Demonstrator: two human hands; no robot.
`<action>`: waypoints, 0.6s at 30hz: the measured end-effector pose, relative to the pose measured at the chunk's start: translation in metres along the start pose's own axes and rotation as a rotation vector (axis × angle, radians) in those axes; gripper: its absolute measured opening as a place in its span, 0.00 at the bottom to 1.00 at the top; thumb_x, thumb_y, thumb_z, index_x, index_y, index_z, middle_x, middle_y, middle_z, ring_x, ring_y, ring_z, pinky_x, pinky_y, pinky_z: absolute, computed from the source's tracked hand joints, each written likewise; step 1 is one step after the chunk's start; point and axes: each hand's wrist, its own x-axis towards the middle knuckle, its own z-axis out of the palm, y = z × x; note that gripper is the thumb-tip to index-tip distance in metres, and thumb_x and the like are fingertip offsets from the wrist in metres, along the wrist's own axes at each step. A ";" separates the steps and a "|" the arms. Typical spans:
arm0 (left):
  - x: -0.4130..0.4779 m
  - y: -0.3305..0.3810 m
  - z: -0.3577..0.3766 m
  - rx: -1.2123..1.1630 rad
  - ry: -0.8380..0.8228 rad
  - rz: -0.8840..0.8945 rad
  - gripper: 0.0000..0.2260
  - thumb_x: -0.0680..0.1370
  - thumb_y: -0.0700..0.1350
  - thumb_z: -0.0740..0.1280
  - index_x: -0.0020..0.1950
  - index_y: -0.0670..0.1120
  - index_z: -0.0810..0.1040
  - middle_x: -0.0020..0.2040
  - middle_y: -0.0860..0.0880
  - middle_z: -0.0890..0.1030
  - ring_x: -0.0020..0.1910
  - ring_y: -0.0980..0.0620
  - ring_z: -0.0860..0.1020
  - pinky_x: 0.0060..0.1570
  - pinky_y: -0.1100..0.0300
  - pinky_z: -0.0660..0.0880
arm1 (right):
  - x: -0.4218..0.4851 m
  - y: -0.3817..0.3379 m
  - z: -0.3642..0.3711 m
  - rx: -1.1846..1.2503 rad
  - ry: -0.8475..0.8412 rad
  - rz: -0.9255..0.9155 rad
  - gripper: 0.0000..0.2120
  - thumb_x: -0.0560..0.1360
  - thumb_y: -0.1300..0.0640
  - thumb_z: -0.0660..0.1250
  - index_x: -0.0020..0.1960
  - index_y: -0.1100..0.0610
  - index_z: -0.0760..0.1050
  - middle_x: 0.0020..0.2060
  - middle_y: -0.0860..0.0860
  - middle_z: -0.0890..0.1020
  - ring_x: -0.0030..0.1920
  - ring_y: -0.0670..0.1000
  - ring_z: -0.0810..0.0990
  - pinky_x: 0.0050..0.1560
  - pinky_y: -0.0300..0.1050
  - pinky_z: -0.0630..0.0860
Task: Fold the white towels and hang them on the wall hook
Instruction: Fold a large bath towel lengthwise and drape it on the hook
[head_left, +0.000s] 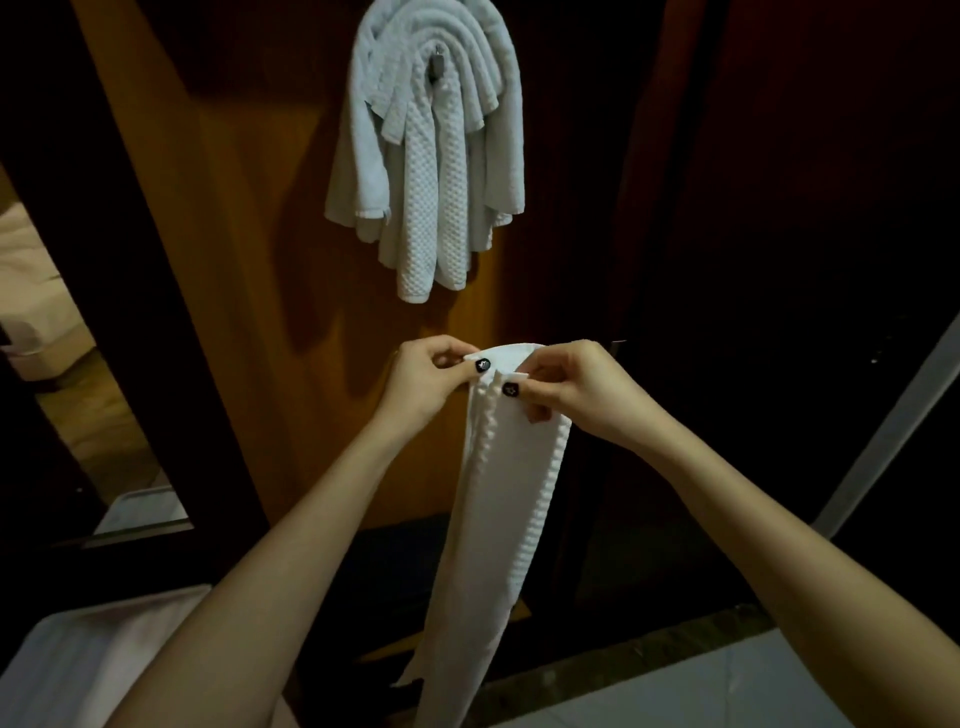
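Now, towel (504, 493): left hand (426, 382), right hand (576, 395).

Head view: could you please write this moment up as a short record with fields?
held towel: white, folded into a narrow strip, hanging down
left hand: pinches its top edge, left side
right hand: pinches its top edge, right side
hook: metal, mostly covered, on a wooden panel
hung towels: several white ones draped over the hook
gap: held towel below hung towels, not touching

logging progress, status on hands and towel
Left hand and right hand pinch folded towel at its top. Other towels already on hook. Nothing between towel and hook.
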 end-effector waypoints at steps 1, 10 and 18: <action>-0.001 0.002 0.000 -0.036 -0.002 0.003 0.07 0.72 0.36 0.72 0.42 0.49 0.81 0.38 0.50 0.83 0.38 0.57 0.81 0.42 0.62 0.79 | 0.003 -0.003 0.001 -0.084 0.039 -0.047 0.08 0.76 0.53 0.71 0.39 0.56 0.79 0.29 0.50 0.80 0.30 0.41 0.76 0.32 0.35 0.70; -0.007 0.019 -0.014 -0.232 -0.055 0.032 0.05 0.73 0.35 0.71 0.45 0.44 0.83 0.39 0.53 0.85 0.41 0.58 0.82 0.41 0.67 0.77 | 0.024 -0.014 0.004 -0.270 0.025 -0.138 0.06 0.73 0.51 0.72 0.45 0.53 0.80 0.48 0.47 0.74 0.50 0.48 0.75 0.56 0.51 0.75; -0.012 0.020 -0.031 -0.197 -0.142 0.065 0.15 0.74 0.36 0.69 0.60 0.45 0.78 0.51 0.54 0.83 0.53 0.58 0.81 0.49 0.69 0.75 | 0.036 -0.016 0.020 -0.263 0.204 -0.143 0.07 0.74 0.50 0.72 0.43 0.54 0.79 0.44 0.47 0.70 0.43 0.45 0.71 0.45 0.42 0.69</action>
